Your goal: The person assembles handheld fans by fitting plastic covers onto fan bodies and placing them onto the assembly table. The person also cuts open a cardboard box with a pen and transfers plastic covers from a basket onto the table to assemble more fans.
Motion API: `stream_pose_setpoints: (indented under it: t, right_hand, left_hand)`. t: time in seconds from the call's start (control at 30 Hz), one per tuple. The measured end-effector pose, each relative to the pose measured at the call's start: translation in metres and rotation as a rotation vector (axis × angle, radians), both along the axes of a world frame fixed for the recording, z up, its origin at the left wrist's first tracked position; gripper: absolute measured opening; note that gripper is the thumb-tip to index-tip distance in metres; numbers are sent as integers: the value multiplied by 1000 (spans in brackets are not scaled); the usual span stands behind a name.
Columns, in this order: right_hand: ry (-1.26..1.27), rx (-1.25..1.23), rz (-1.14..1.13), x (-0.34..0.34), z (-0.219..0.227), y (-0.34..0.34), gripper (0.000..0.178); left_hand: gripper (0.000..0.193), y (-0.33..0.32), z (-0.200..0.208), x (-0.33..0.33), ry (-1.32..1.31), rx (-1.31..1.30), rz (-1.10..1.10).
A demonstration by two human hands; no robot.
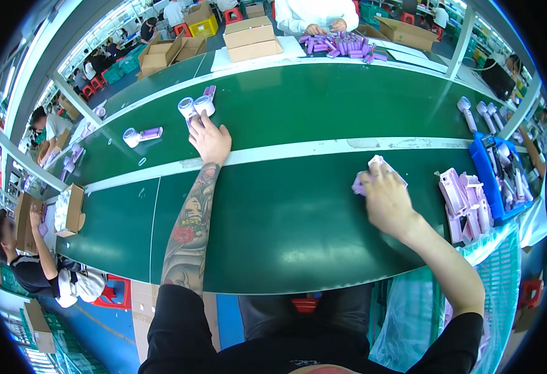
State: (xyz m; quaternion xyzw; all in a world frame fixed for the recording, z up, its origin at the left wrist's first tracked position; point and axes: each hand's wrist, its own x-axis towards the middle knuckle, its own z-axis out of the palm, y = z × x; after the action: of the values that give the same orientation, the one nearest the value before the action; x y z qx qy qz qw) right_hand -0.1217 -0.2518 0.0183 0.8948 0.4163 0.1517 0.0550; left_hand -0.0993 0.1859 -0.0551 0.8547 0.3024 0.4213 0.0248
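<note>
On the far green strip, my left hand [211,140] has its fingertips on a small handheld device [186,107] with a round white head; its handle is mostly hidden by the fingers. Against it lies a second such device [203,105], its purple handle pointing away. A third device [132,138] with a purple handle rests further left, apart from my hand. Over the near part of the table, my right hand [388,196] is closed on light purple plastic shells [378,161], partly hidden by the fingers.
A pile of light purple shells [463,199] and a blue bin [501,181] of parts stand at right. More devices [466,114] lie beyond. A raised white strip [286,150] crosses the green table. Opposite, a person sorts purple cylinders [348,47]. An open carton [69,210] stands left.
</note>
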Motion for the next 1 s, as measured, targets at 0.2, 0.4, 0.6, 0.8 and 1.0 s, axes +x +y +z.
stream_pose_setpoints:
  t: [0.2,0.4,0.6,0.8,1.0]
  right_hand:
    - [422,313,230,15,-11,41,35]
    - [905,426,140,26,-4,55,41]
    - [1596,924,-104,43,-12,46,38]
    - [1729,1109,-149,51,2,46,37]
    - [951,774,84,22,-12,53,35]
  left_hand:
    - [67,57,28,38,211,404,28]
    - [70,72,45,62,560,297,-19]
    - [63,-6,88,40,115,-597,-454]
    - [52,-69,75,-16,-780,-1759,-1120]
    - [56,-133,36,-55,-801,-2104,-1181]
